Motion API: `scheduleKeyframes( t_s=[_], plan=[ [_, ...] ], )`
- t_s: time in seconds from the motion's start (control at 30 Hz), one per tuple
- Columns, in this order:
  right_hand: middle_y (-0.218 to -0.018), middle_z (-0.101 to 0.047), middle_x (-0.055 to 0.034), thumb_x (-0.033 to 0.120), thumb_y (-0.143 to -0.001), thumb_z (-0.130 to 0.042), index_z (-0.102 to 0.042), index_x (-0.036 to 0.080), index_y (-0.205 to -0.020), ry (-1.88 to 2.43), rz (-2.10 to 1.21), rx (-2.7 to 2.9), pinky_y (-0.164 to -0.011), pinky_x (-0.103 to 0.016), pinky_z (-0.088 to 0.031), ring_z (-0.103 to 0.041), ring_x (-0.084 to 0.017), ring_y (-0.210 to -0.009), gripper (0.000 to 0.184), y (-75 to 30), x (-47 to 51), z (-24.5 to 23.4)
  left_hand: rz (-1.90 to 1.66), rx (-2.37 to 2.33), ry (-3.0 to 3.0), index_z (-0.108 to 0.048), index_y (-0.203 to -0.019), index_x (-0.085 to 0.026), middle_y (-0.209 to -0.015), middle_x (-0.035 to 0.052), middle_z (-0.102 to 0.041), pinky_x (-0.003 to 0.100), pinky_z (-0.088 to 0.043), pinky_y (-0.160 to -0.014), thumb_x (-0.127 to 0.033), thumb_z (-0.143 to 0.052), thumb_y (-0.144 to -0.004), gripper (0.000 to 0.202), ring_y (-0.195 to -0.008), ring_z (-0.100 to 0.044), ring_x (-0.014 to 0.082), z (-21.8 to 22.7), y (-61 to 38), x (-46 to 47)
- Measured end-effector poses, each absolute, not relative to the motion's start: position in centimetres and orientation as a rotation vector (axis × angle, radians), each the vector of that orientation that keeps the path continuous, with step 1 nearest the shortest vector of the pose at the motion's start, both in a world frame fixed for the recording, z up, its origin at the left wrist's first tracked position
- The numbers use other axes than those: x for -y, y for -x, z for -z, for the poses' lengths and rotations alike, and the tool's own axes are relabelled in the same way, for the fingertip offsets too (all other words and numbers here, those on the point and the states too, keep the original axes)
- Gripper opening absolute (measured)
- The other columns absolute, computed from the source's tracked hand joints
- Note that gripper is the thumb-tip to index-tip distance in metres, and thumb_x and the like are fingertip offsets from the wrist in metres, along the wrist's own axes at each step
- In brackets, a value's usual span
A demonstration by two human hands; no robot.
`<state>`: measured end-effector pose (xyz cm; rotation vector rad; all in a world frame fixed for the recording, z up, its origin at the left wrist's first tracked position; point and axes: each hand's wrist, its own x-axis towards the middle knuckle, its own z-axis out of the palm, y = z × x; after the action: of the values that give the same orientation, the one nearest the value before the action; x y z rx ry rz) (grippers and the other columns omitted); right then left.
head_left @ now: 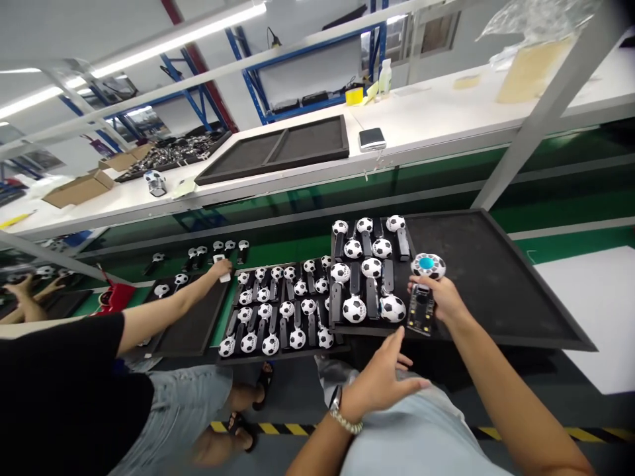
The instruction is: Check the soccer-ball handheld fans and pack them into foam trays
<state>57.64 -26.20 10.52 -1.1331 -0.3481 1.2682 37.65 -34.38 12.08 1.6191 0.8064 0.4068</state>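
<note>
My right hand (443,296) is closed round a toy part (424,285): a black handle with an exposed circuit strip and a white round head with a blue centre. It hovers over a black tray (496,277), beside several football-headed toys (370,277) lined up in the tray's left part. My left hand (385,377) is below the tray's front edge, above my lap, fingers spread and holding nothing; a metal watch (342,413) is on its wrist.
A second black tray (278,311) of football toys lies to the left. A co-worker's arm (169,307) reaches to a third tray (196,317). A green conveyor (446,192) runs behind. The white shelf above holds an empty black tray (278,149), cardboard boxes (82,188) and a small device (372,139).
</note>
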Motion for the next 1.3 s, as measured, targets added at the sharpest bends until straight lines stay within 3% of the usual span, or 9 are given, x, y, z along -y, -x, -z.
scheduleKeyframes(
  t_s=[0.2,0.37,0.43,0.53,0.7,0.83,0.93,1.13,1.3],
  plan=[
    [-0.072,-0.065,-0.0066,0.018,-0.058,-0.07,-0.056,0.013,-0.088,1.577,-0.987,0.565,-0.061,-0.03,-0.054,-0.065,-0.022,-0.067,0.034,-59.2,22.4,-6.5,-0.424,-0.902,-1.602,-0.033,-0.139,-0.019,-0.135,0.0162,-0.041,0.037,-0.05,-0.089,-0.032,-0.066,-0.074,0.074,-0.099,-0.057,0.0194,-11.0,-35.2,34.0],
    [-0.118,-0.051,-0.0273,0.036,-0.072,-0.061,-0.03,0.001,-0.13,2.061,-0.617,1.03,-0.088,-0.04,-0.045,-0.052,-0.035,-0.11,0.075,-56.7,21.7,-4.1,-0.483,-0.974,-1.574,-0.042,-0.133,-0.016,-0.126,0.0139,-0.051,0.034,-0.051,-0.088,-0.03,-0.061,-0.077,0.061,-0.097,-0.059,0.0173,-10.6,-33.3,33.0],
    [-0.121,-0.046,-0.0328,0.039,-0.08,-0.051,-0.025,-0.006,-0.132,2.183,-0.452,1.269,-0.093,-0.044,-0.04,-0.047,-0.039,-0.114,0.074,-56.4,22.0,-3.9,-0.498,-1.0,-1.567,-0.044,-0.132,-0.017,-0.125,0.0124,-0.053,0.034,-0.051,-0.087,-0.03,-0.062,-0.076,0.06,-0.096,-0.06,0.0172,-10.7,-32.6,32.7],
    [-0.117,-0.047,-0.0343,0.049,-0.084,-0.042,-0.04,-0.006,-0.124,2.333,-0.338,1.51,-0.092,-0.05,-0.037,-0.047,-0.045,-0.111,0.069,-57.8,21.2,-4.5,-0.513,-1.052,-1.544,-0.051,-0.126,-0.016,-0.124,0.012,-0.055,0.034,-0.052,-0.085,-0.032,-0.062,-0.076,0.053,-0.094,-0.06,0.0181,-10.9,-31.6,31.8],
    [-0.123,-0.046,-0.0317,0.059,-0.085,-0.037,-0.037,-0.002,-0.132,2.304,-0.369,1.588,-0.094,-0.045,-0.036,-0.042,-0.042,-0.119,0.077,-61.6,14.9,-6.5,-0.578,-1.16,-1.552,-0.067,-0.101,-0.012,-0.124,0.0126,-0.057,0.032,-0.051,-0.084,-0.034,-0.057,-0.079,0.033,-0.093,-0.061,0.0189,-11.8,-29.6,29.9],
    [-0.121,-0.045,-0.0367,0.051,-0.086,-0.039,-0.034,-0.01,-0.129,2.38,-0.38,1.582,-0.096,-0.046,-0.035,-0.041,-0.044,-0.119,0.075,-61.4,10.5,-7.9,-0.653,-1.176,-1.49,-0.044,-0.132,-0.012,-0.102,0.0096,-0.068,0.033,-0.05,-0.084,-0.03,-0.054,-0.081,0.055,-0.088,-0.063,0.0168,-12.2,-27.2,28.3],
    [-0.126,-0.044,-0.0335,0.047,-0.086,-0.042,-0.034,-0.007,-0.131,2.217,-0.182,1.672,-0.099,-0.045,-0.034,-0.038,-0.041,-0.123,0.071,-58.6,10.0,-9.1,-0.687,-1.158,-1.38,-0.014,-0.144,-0.012,-0.104,0.0097,-0.068,0.033,-0.049,-0.085,-0.029,-0.056,-0.08,0.079,-0.089,-0.062,0.0156,-11.5,-25.0,27.1],
    [-0.131,-0.049,-0.0164,0.049,-0.083,-0.044,-0.043,0.014,-0.128,1.714,-0.37,1.945,-0.101,-0.043,-0.037,-0.045,-0.032,-0.121,0.057,-49.0,11.9,-10.9,-0.752,-1.358,-1.217,-0.034,-0.135,-0.008,-0.115,0.016,-0.061,0.034,-0.048,-0.082,-0.031,-0.055,-0.08,0.063,-0.085,-0.061,0.0151,-8.7,-19.6,24.4],
    [-0.135,-0.047,-0.0105,0.051,-0.082,-0.046,-0.048,0.019,-0.128,1.473,-0.777,2.13,-0.107,-0.044,-0.031,-0.042,-0.029,-0.126,0.056,-41.6,13.0,-11.3,-0.741,-1.692,-1.301,-0.054,-0.116,-0.012,-0.125,0.0167,-0.053,0.034,-0.046,-0.087,-0.035,-0.053,-0.08,0.043,-0.105,-0.057,0.0207,-6.8,-13.2,19.9]
  ],
)
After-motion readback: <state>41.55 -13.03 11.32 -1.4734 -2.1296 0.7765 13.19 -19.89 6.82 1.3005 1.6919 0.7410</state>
